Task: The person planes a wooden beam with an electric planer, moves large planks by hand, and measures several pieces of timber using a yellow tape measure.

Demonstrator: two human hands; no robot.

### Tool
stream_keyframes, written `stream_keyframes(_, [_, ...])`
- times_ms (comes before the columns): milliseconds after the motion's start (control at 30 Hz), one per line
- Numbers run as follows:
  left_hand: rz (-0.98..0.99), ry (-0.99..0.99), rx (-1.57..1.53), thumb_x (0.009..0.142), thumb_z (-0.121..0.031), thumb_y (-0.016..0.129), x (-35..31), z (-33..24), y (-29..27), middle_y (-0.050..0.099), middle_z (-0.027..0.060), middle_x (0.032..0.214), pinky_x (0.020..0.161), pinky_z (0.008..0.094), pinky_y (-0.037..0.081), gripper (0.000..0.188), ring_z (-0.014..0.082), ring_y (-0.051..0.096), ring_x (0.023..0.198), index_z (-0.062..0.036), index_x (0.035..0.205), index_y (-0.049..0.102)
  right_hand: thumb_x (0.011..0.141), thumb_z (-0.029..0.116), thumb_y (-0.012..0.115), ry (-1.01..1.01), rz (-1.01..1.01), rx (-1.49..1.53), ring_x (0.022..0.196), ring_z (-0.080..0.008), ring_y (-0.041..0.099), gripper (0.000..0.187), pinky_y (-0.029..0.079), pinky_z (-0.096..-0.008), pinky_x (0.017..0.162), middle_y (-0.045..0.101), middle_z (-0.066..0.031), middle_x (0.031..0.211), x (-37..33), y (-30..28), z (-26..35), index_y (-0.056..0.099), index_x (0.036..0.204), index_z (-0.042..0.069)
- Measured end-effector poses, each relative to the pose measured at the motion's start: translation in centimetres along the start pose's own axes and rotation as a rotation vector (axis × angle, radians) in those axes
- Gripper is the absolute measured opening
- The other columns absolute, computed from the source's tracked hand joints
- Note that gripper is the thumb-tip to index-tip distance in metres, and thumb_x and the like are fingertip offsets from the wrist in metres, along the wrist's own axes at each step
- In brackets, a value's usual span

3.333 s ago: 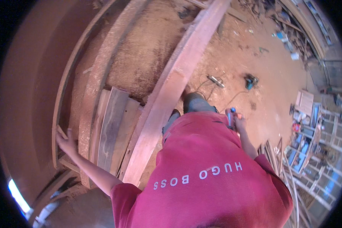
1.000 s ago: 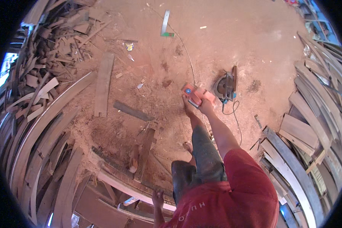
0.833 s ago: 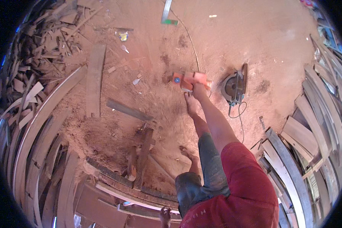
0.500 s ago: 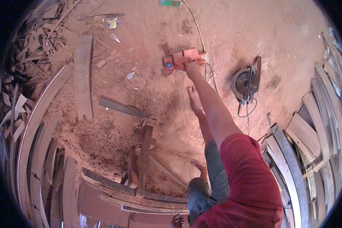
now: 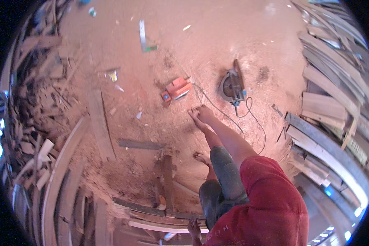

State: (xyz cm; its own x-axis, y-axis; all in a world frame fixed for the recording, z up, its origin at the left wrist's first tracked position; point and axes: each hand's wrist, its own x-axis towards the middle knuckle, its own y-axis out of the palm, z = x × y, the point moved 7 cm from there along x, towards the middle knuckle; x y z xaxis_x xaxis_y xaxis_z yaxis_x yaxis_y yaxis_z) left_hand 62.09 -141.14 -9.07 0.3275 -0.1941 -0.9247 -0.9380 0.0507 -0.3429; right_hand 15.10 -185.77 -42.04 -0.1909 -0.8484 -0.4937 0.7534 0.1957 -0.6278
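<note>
An orange-red electric planer (image 5: 178,88) lies on the dusty ground in front of me. My right hand (image 5: 202,113) is below and to the right of it, apart from it. The hand is just above my bare foot (image 5: 196,119), its fingers slightly blurred, loosely extended, with nothing visible in them. To the right of the planer a circular saw (image 5: 233,88) with a dark blade rests on the ground. My left hand (image 5: 194,226) hangs low at the bottom, beside the edge of a long wooden board (image 5: 164,226). Its fingers are dark and too small to read.
A square (image 5: 142,37) with a green stock lies farther off. Cables (image 5: 221,107) trail between the tools. Timber planks (image 5: 332,147) are stacked on the right. Scrap wood (image 5: 37,78) and long boards (image 5: 63,172) crowd the left. A loose plank (image 5: 101,125) and a short dark board (image 5: 140,144) lie nearer.
My right hand has let go of the planer and drawn back toward my foot. The planer now sits tilted on the ground. The view has shifted, and more of my left hand shows.
</note>
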Motion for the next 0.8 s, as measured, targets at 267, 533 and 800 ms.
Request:
stream_keyframes(267, [0.238,0.459,0.606,0.104,-0.037,0.047,10.3,-11.8,-1.9,0.07,0.011,0.098,0.06,0.0302,0.053,0.044,0.0194,0.067,0.072,-0.0015,0.125,0.062,0.08,0.021,0.066,0.44,-0.139,0.0,0.104,-0.0369,0.068,0.036,0.054,-0.0461,0.093,0.071,-0.0211,0.109,-29.1,-15.1,-8.4,0.072,0.112,0.008])
stream_keyframes(533, [0.381,0.761,0.979,0.102,-0.029,0.049,14.6,-28.0,1.1,0.07,0.0112,0.092,0.059,0.0304,0.051,0.04,0.0185,0.065,0.068,0.0015,0.123,0.065,0.085,0.028,0.062,0.781,-0.83,0.428,0.094,-0.0381,0.07,0.035,0.055,-0.0462,0.086,0.073,-0.0208,0.1,-63.8,-14.9,-14.7,0.073,0.11,0.007])
stream_keyframes(800, [0.393,1.139,1.556,0.1,-0.031,0.053,1.8,-35.9,24.2,0.071,0.0127,0.102,0.074,0.0343,0.052,0.042,0.0217,0.065,0.085,0.0009,0.124,0.065,0.085,0.025,0.063,1.207,-1.108,0.555,0.101,-0.04,0.068,0.031,0.055,-0.0471,0.086,0.071,-0.022,0.107,-91.8,11.3,-13.2,0.073,0.106,0.004])
